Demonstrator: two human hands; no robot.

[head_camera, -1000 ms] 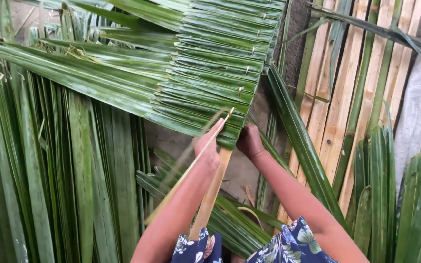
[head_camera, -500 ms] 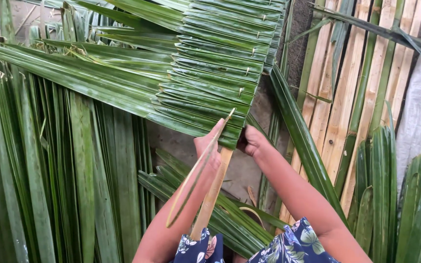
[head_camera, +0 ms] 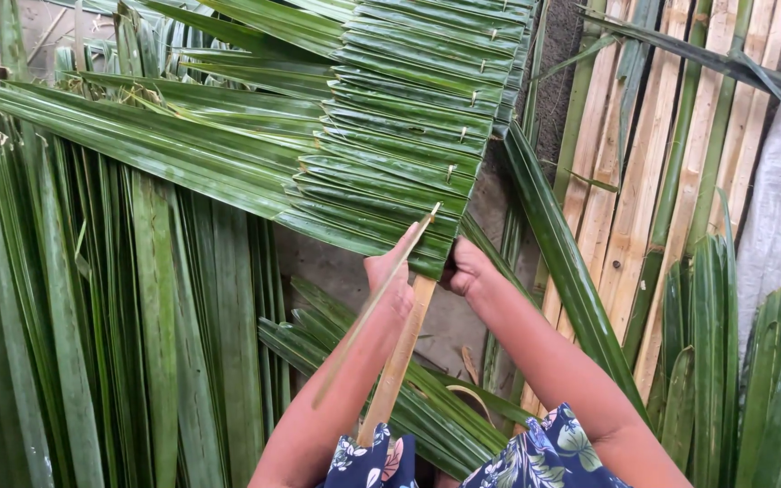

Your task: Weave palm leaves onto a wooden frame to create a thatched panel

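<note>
Palm-leaf panel [head_camera: 390, 136]: left hand [head_camera: 390, 271] pinches a thin sliver [head_camera: 381, 294]; right hand [head_camera: 465, 268] grips the panel's edge.

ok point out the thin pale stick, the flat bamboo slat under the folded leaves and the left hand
thin pale stick [head_camera: 368, 316], head view, middle of its length
flat bamboo slat [head_camera: 397, 361], head view, bare part below the leaves
left hand [head_camera: 392, 269], head view, back of the hand

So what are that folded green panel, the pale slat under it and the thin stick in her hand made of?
The green panel looks like fresh palm leaflets: long, ribbed, slightly glossy blades folded over and pinned in rows. The pale slat seems to be split bamboo or wood, matte tan with a straight grain. The thin stick at the left hand is probably a leaf midrib or bamboo sliver.
</note>
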